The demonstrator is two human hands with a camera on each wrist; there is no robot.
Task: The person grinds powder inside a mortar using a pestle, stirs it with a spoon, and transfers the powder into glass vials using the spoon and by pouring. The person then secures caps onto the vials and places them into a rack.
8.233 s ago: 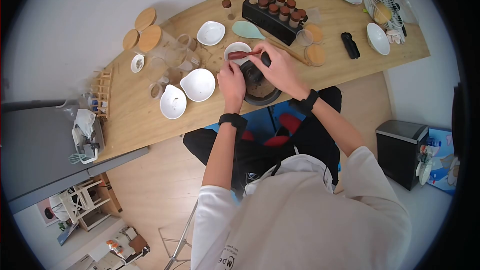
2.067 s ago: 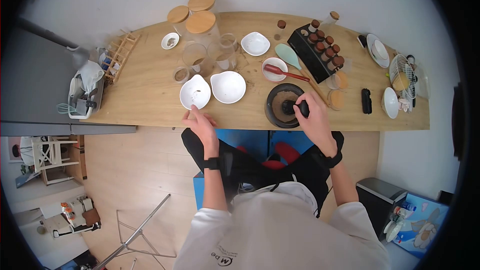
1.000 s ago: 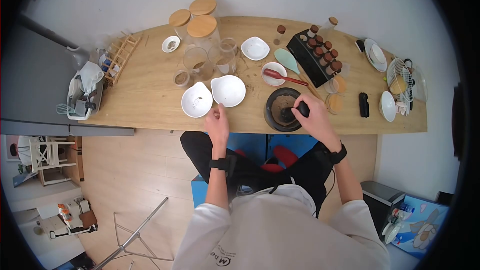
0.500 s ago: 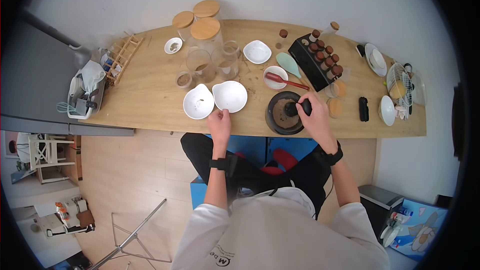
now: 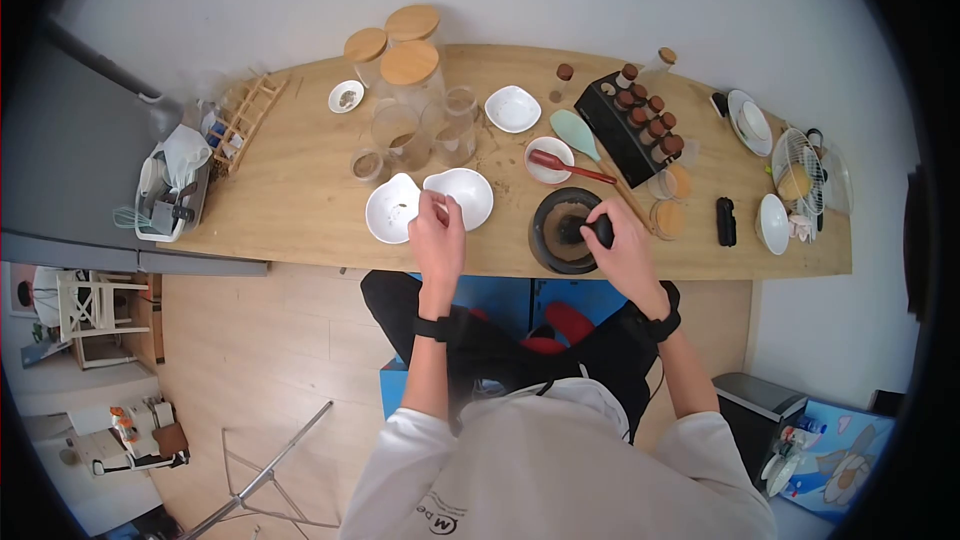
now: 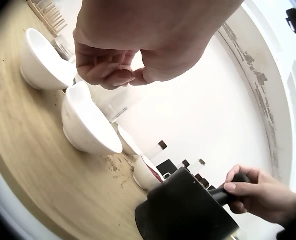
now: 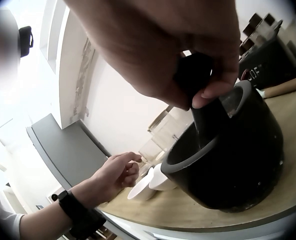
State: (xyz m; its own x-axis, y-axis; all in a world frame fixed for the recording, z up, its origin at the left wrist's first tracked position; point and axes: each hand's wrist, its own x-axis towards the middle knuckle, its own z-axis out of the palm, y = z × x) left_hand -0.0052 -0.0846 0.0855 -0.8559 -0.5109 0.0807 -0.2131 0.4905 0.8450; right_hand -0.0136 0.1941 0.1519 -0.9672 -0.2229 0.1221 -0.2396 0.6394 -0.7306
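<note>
My right hand (image 5: 628, 248) grips the knob of a black pestle (image 7: 206, 125), which stands tilted in a dark stone mortar (image 7: 228, 167). Brown powder lies in the mortar. My left hand (image 5: 437, 240) is raised over the front edges of two white spouted bowls, its thumb tip meeting its curled fingers (image 6: 119, 77); nothing shows between them. The left bowl (image 5: 384, 217) has small dark bits inside. Part of the right bowl (image 5: 474, 197) is hidden behind the left hand.
A small white bowl (image 5: 549, 172) behind the mortar carries a red spatula (image 5: 570, 166). A black rack (image 5: 622, 130) of brown-capped bottles and a green spoon (image 5: 572, 127) stand farther back. Clear jars with wooden lids (image 5: 410, 63) are behind the bowls. The table's front edge is close.
Earlier both hands were at the mortar with the red spatula, now lying across the small bowl. My left hand has gone to the bowls, touched the right one's rim, and lifted. The right hand keeps the pestle.
</note>
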